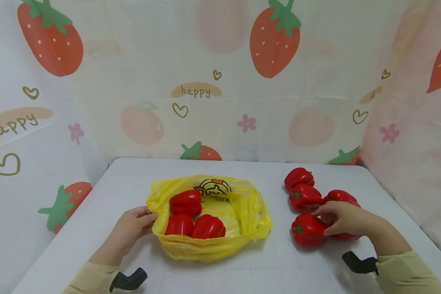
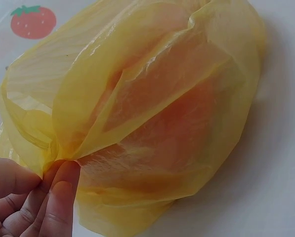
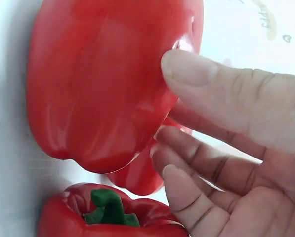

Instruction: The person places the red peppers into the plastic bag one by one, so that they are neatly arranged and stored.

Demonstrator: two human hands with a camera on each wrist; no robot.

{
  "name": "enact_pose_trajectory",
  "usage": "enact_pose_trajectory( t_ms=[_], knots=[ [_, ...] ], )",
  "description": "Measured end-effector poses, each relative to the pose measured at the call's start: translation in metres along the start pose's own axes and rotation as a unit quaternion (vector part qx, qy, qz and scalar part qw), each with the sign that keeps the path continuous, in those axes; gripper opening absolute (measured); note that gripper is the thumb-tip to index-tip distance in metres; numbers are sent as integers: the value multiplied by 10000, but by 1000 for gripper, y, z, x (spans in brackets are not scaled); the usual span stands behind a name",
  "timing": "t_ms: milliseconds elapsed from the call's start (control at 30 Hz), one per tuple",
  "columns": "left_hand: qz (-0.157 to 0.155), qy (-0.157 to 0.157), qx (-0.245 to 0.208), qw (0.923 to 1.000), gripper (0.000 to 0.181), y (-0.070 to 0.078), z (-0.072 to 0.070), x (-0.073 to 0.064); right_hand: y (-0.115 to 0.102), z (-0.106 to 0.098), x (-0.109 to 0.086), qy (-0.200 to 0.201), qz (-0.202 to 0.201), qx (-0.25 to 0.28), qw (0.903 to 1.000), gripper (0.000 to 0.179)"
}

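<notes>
A yellow plastic bag [image 1: 213, 248] lies with its mouth spread wide, and three red bell peppers [image 1: 186, 203] are inside. My left hand [image 1: 130, 229] pinches the bag's left rim between thumb and fingers; the left wrist view shows the gathered film [image 2: 63, 153] there. To the right of the bag, several more red bell peppers sit in a group. My right hand [image 1: 349, 220] has its thumb and forefinger about the blunt end of the nearest bell pepper [image 1: 308, 232], which rests on the table. In the right wrist view the thumb presses this pepper [image 3: 103, 84]; the forefinger's tip is hidden behind it.
Behind the held pepper, other bell peppers [image 1: 306, 198] stand close together, one [image 1: 347, 236] partly under my right hand. The white table [image 1: 257, 273] ends at a patterned cloth backdrop [image 1: 268, 122], with cloth along both sides too.
</notes>
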State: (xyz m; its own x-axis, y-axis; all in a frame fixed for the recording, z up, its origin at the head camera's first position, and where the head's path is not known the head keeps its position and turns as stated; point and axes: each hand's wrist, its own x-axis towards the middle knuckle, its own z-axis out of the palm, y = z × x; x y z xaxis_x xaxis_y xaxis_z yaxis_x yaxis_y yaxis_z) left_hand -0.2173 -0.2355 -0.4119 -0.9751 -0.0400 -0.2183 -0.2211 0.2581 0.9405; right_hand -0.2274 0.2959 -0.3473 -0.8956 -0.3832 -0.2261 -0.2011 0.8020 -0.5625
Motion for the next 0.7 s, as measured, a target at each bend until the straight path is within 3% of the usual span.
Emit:
enact_pose_trajectory(
  t_ms=[700],
  knots=[
    [-36, 58, 37, 10000, 42, -1, 1, 1, -7, 11, 3, -90, 205, 274, 9994, 65]
  ],
)
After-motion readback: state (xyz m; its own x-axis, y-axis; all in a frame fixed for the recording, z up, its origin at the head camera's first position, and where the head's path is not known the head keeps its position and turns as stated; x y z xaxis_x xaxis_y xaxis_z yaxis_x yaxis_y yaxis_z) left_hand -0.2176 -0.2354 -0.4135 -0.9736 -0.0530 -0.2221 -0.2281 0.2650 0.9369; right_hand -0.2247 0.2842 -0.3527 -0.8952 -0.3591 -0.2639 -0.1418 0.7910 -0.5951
